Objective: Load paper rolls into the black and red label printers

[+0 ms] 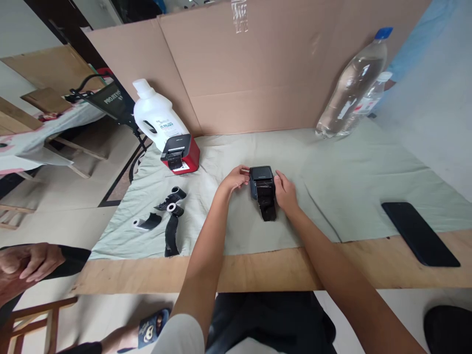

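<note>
A small black printer lies on the cloth in front of me, with a strip of black paper hanging out of its front. My left hand holds its left side, the fingertips against the casing. On the other side, my right hand grips the right edge, and part of its fingers is hidden. To the left, several small rolls of black paper lie loose, some partly unwound. A red and black printer stands further back, a black strip also coming out of it.
A white jug and two clear bottles stand against the cardboard panel at the back. A black phone rests at the right on the table's wooden edge. Another person's hands show at the lower left.
</note>
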A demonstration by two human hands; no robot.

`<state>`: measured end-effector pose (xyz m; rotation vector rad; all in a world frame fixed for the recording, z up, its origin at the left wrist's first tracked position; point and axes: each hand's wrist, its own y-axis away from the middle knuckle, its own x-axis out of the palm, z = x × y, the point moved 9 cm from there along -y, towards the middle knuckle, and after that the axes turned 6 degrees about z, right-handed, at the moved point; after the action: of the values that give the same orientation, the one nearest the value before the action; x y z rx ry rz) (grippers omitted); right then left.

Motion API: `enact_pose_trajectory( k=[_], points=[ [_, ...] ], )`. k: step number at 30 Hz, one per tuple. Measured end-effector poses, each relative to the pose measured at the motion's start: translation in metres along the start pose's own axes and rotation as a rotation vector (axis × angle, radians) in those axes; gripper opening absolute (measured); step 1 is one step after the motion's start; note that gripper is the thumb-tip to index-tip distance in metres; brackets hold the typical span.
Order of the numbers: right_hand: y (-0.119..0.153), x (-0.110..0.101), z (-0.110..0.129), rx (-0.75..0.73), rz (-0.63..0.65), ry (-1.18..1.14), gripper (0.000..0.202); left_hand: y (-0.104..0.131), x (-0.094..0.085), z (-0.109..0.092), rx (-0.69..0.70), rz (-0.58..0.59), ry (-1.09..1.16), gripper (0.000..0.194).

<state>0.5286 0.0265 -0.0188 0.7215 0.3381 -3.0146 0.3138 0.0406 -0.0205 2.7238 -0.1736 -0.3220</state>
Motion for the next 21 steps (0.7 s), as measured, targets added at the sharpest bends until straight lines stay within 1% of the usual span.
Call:
enact_pose_trajectory(
  k=[5,7,11,16,19,21],
  points=[
    [0.000,-0.002,-0.003,0.015,-0.012,-0.021,0.080,0.005,-0.005,0.000,0.013,0.003,0.011,0.057],
    [-0.001,-0.001,-0.003,0.017,-0.006,-0.025,0.081,0.007,-0.006,0.001,0.039,0.006,0.087,0.057],
    [-0.001,-0.002,-0.002,0.004,-0.010,-0.031,0.077,0.007,-0.003,0.005,0.064,0.015,0.272,0.067],
    [-0.001,-0.003,-0.001,-0.009,-0.021,-0.041,0.073,0.003,-0.002,0.011,0.045,0.033,0.321,0.058],
    [-0.001,-0.003,0.000,-0.010,-0.019,-0.043,0.071,-0.002,-0.006,0.012,0.063,-0.015,0.294,0.050],
    [-0.001,-0.003,0.000,-0.009,-0.015,-0.041,0.071,-0.006,-0.009,0.011,0.089,-0.096,0.247,0.039]
  ],
)
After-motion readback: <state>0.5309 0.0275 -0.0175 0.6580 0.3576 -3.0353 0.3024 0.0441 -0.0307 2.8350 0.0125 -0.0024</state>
